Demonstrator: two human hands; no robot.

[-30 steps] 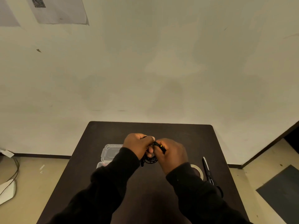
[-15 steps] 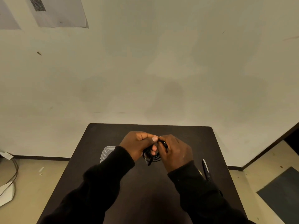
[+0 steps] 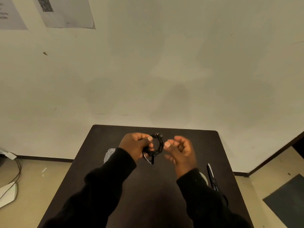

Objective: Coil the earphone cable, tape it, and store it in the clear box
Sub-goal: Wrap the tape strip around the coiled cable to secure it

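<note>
Here the left hand (image 3: pixel 136 145) is closed around a black earphone cable wound into a small round coil (image 3: pixel 154 148), thumb on top and fingers curled under, holding it in the air above the far half of the dark brown rectangular table (image 3: pixel 148 195). A short end of the cable hangs down from the coil's lower edge. The right hand (image 3: pixel 181 152) hovers just beside the coil, on its right, with fingers loosely curled and spread, gripping nothing and not touching the cable. To the left of the coil, partly hidden behind the left wrist, a clear plastic box with rounded corners (image 3: pixel 109 153) lies on the table. To the right of the coil and nearer the person, a pale roll of tape (image 3: pixel 204 177) peeks out from behind the right black sleeve (image 3: pixel 202 199), and black-handled scissors (image 3: pixel 211 176) lie just beside that roll.
</note>
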